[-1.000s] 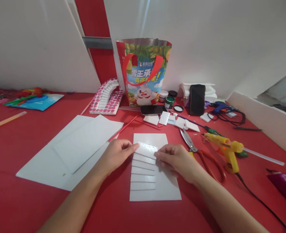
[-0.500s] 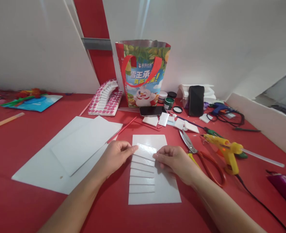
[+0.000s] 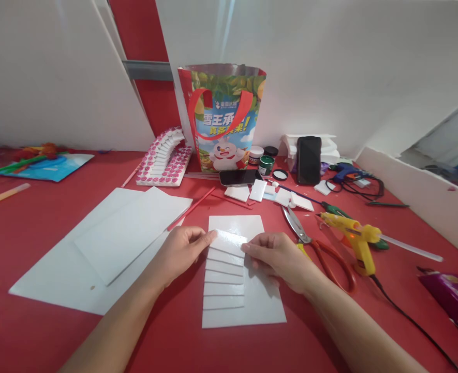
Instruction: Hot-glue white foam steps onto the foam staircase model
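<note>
Craft workspace: red table (image 3: 38, 331), glue gun (image 3: 355, 235), scissors (image 3: 314, 243), paint jars (image 3: 265, 160), foam sheets (image 3: 108, 238).

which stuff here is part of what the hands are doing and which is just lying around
In hand:
left hand
right hand
top strip, pinched at both ends
stepped strips
white base sheet

Lying about:
glue gun
red-handled shears
printed bag
two phones
large white sheets

Single head-worn view, forward and down, close over the red table (image 3: 27, 331).
</note>
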The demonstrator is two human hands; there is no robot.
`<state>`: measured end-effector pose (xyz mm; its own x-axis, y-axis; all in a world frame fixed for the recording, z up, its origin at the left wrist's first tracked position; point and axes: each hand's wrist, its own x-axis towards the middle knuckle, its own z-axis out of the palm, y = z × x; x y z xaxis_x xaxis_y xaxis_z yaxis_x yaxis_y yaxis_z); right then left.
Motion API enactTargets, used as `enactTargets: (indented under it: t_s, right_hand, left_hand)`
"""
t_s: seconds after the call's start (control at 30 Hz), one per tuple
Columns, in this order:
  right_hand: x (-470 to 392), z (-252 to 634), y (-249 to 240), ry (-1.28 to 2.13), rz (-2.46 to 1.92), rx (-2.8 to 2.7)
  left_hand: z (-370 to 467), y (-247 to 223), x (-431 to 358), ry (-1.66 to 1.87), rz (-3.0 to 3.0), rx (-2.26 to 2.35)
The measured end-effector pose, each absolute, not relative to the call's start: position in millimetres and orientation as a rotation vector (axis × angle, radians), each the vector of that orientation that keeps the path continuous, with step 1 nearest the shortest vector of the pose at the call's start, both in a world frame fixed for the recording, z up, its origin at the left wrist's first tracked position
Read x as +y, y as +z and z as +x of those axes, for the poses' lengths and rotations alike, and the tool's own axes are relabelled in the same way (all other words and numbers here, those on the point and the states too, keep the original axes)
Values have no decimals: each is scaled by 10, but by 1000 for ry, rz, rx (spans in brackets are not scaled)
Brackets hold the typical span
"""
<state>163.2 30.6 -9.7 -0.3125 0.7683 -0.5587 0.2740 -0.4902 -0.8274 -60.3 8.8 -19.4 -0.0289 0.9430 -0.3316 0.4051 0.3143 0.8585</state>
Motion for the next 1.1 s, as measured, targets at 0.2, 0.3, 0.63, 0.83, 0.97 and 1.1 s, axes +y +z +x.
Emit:
enactTargets:
  t_s: [0.2,0.3,0.63,0.83,0.97,1.1]
  right_hand:
    - [309,1678,-51,1786,-1594,-1385]
    - [304,1690,-35,1712,-1627,-1423]
    - [292,1716,-9,1847,-1617,-1583]
    - [322,1765,52,1812,-1665,-1703]
    - [400,1912,225,1476,-1743,-1754]
    - [684,2008,422,473,-1930,-2312]
  left_hand:
    - [-608,-208,95,715,1261,1631]
    - [-597,-227,89,724,1310,1592]
    - [-524,-178,70,658,1392,1524]
    - [-560,-208,68,641,1411,1607]
    - [-571,-237,96,651,1422,1643]
    - [-570,-258,126,671,1390,1644]
